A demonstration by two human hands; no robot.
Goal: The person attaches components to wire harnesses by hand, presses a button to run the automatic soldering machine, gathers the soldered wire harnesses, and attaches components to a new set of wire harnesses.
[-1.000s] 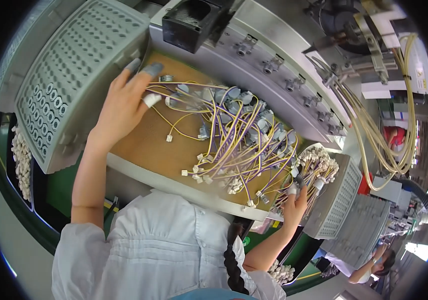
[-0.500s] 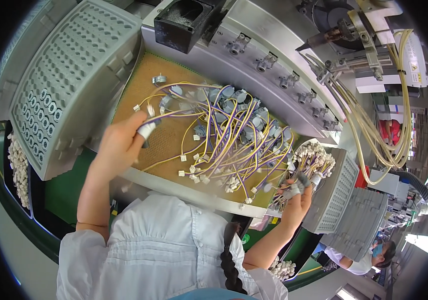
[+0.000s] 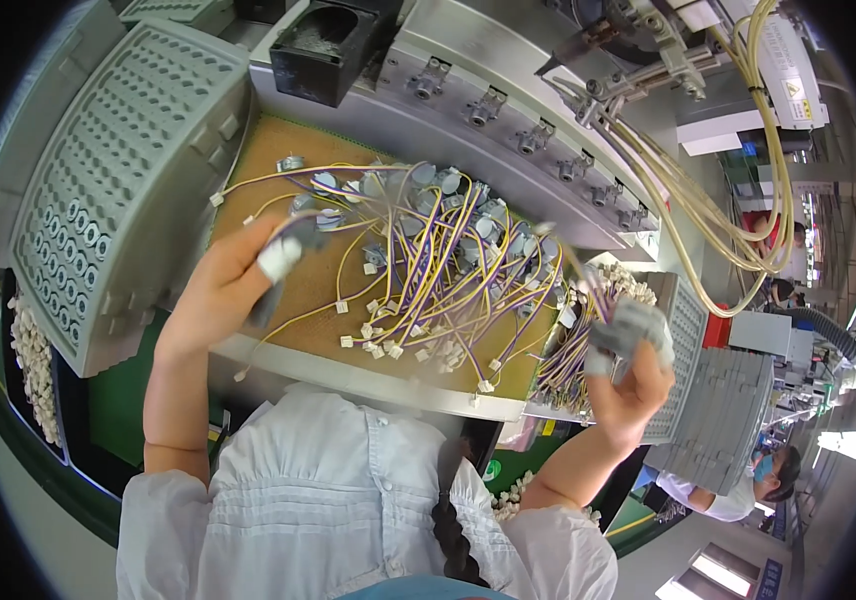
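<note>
On a brown mat lies a tangled heap of small grey round motors [image 3: 488,225] with yellow and purple leads [image 3: 418,270] ending in white connectors [image 3: 380,350]. Over the mat's left side, my left hand [image 3: 213,290] is closed, its fingers partly in white and grey finger covers, pinching a blurred wire lead [image 3: 293,218]. My right hand [image 3: 633,385], also in grey finger covers, is closed and raised at the mat's right end, near a bundle of wired leads [image 3: 563,370]. A blurred wire passes by its fingertips; what they hold is hidden.
A grey perforated tray [image 3: 113,150] with rings in some holes stands at left. White connectors [image 3: 36,370] fill a bin below it. A metal fixture rail [image 3: 508,130] and black box [image 3: 323,55] border the back. Grey trays [image 3: 718,410] stack at right; a person [image 3: 748,490] sits beyond.
My right hand has risen to the right, away from the connector bundle's near side. My left hand has shifted slightly left and down. The whole view has turned a little.
</note>
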